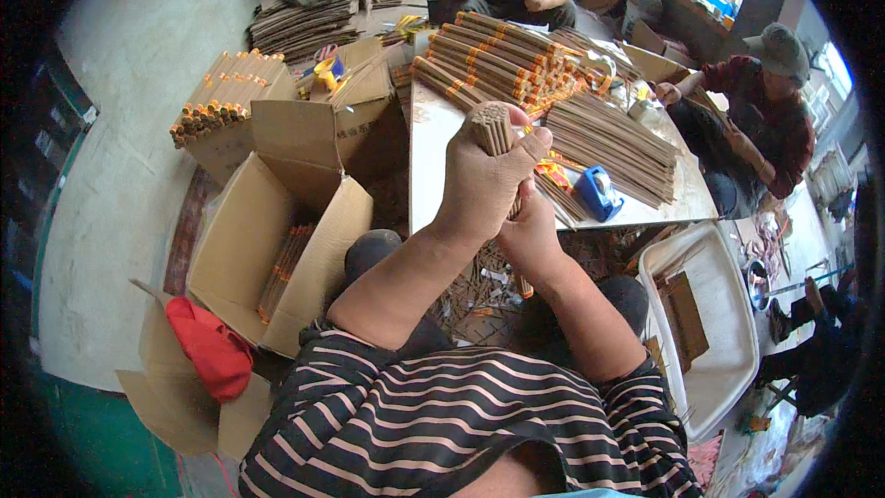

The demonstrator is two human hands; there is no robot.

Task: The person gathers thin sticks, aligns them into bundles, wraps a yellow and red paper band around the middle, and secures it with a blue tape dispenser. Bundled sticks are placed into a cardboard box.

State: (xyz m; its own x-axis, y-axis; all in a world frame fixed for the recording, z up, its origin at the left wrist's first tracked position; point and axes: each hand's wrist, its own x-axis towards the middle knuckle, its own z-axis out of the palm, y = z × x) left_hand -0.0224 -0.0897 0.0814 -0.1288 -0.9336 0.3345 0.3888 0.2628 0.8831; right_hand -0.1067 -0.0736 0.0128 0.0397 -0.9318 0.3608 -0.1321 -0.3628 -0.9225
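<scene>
A bundle of brown incense sticks (494,132) is held upright in front of me, its stick ends showing at the top. My left hand (484,175) wraps round its upper part, thumb across the sticks. Just below, my right hand (532,229) is closed round the same bundle, and its lower end pokes out under that hand. Behind my hands, loose incense sticks (613,143) lie spread on the white table (426,166). A blue tape dispenser (599,194) stands at the table's near edge, beside red and yellow label strips (555,175).
Banded bundles (498,55) are piled at the table's back. On the left stand an open cardboard box (244,249) with bundles inside and another heaped box (230,92). A white tub (728,360) sits right. Two people (756,120) work across the table. Scraps litter the floor.
</scene>
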